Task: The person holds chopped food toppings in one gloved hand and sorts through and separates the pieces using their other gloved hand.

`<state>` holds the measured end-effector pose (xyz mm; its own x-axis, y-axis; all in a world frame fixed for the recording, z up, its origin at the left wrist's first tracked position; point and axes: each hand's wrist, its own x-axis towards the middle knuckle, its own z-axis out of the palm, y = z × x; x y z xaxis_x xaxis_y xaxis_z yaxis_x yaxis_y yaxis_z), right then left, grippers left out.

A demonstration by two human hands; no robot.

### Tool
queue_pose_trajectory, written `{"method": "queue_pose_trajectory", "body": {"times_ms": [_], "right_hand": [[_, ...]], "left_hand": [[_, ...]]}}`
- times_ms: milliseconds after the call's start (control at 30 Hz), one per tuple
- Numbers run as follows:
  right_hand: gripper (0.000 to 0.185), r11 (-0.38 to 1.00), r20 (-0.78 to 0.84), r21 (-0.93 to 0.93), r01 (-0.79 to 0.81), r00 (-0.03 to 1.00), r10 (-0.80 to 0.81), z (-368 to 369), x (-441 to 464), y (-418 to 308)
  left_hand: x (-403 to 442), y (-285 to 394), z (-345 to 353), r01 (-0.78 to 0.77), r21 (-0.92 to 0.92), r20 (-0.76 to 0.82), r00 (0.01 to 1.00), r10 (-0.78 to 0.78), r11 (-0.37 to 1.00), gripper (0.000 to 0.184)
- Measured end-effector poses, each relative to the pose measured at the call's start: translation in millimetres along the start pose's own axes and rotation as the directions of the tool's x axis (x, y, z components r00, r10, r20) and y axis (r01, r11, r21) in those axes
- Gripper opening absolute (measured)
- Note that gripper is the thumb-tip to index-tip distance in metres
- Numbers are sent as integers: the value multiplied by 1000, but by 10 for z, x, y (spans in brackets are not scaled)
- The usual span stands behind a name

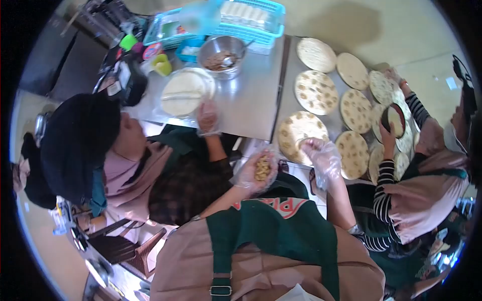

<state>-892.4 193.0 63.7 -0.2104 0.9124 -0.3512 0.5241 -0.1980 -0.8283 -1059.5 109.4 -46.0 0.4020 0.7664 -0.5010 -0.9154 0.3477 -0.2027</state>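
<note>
In a clear plastic glove, my left hand (254, 170) is cupped palm up around a small heap of yellowish-brown topping pieces (262, 168). My right hand (321, 156), also gloved, reaches over the near edge of a round flat pizza base (296, 131) dotted with brown pieces. Its fingertips are pinched together, and what is between them cannot be made out. Just right of that hand lies another dotted base (351, 150). Farther back are more dotted bases (316, 93) and a plain one (316, 55).
At left, a co-worker's gloved hand (208, 118) touches stacked white flatbreads (182, 93). A metal bowl (221, 57) of brown filling and blue baskets (251, 20) stand behind. At right, another person in striped sleeves holds a round dark-rimmed container (393, 120) over more bases.
</note>
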Motion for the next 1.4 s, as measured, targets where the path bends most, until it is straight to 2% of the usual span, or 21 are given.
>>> {"method": "queue_pose_trajectory", "body": {"times_ms": [33, 67, 133, 167, 233, 267, 367, 400, 533, 600, 700, 767, 933, 1000, 1033, 1067, 1100, 1133, 1200, 1333, 1400], "right_hand": [[19, 998, -122, -64, 17, 992, -25, -100, 125, 298], [19, 997, -136, -70, 7, 991, -17, -207, 196, 542], [24, 915, -243, -368, -164, 967, 76, -368, 309, 932], [24, 914, -247, -368, -169, 966, 79, -377, 317, 1094], [28, 833, -179, -538, -127, 983, 34, -361, 242, 1275], [29, 825, -135, -544, -154, 986, 94, -325, 221, 1340], [28, 806, -91, -575, -141, 990, 109, -149, 241, 1540], [27, 766, -81, -633, -111, 994, 77, -104, 241, 1492], [27, 821, -85, -565, -82, 996, 41, 67, 396, 1762], [25, 686, -126, -725, -66, 991, -37, 111, 463, 1744], [25, 608, -142, -791, -67, 987, -75, 89, 410, 1522], [25, 607, -142, -792, -61, 986, -86, 99, 428, 1537], [28, 671, -137, -741, -38, 986, -95, 59, 408, 1535], [23, 848, -276, -494, -193, 959, 57, 46, 393, 1466], [23, 848, -279, -493, -193, 959, 57, 35, 417, 1485], [21, 964, -231, -44, -262, 941, 246, 4, 462, 1525], [20, 856, -102, 408, -318, 916, 389, -32, 490, 1537], [20, 856, -104, 409, -316, 916, 388, -60, 506, 1544], [21, 749, 20, 615, -248, 954, 299, -97, 528, 1554], [26, 666, 58, 720, -193, 974, 219, -145, 528, 1497], [28, 549, 8, 826, -125, 978, 210, -213, 458, 1248]], "left_hand": [[-30, 4, 47, -23, -26, -40, 999, 21, 999, 15], [-41, -10, 86, -4, -28, -37, 999, 3, 1000, 15], [-60, -8, 136, -111, -54, -197, 976, 98, 992, 14], [-63, 13, 101, -105, -53, -197, 976, 93, 993, 14], [-69, 38, 59, -86, 14, -104, 991, 87, 996, 15], [-70, 30, 50, -109, 33, -136, 984, 112, 994, 15], [-62, 32, 78, -128, -17, -216, 969, 121, 992, 14], [-57, 41, 57, -125, -14, -217, 969, 120, 992, 14], [-64, 62, 38, -130, 23, -203, 970, 132, 991, 13], [-71, 57, 52, -142, 42, -210, 967, 147, 989, 12], [-70, 75, 42, -149, 48, -213, 965, 156, 988, 13], [-56, 108, -3, -84, -53, -199, 977, 72, 995, 14], [-106, 68, 161, -125, 15, -150, 981, 126, 992, 16], [-108, 79, 120, -108, 15, -113, 988, 109, 994, 16], [-97, 88, 92, -94, 32, -81, 992, 96, 995, 17], [-85, 91, 79, -78, 48, -50, 996, 80, 996, 18], [-81, 85, 95, -75, 50, -48, 996, 78, 996, 18], [-83, 77, 121, -78, 52, -96, 992, 82, 996, 18], [-104, 62, 171, -82, 54, -144, 986, 89, 995, 18], [-123, 49, 192, -88, 84, -159, 982, 100, 993, 19], [-104, 73, 160, -98, 106, -158, 981, 114, 989, 19]]}}
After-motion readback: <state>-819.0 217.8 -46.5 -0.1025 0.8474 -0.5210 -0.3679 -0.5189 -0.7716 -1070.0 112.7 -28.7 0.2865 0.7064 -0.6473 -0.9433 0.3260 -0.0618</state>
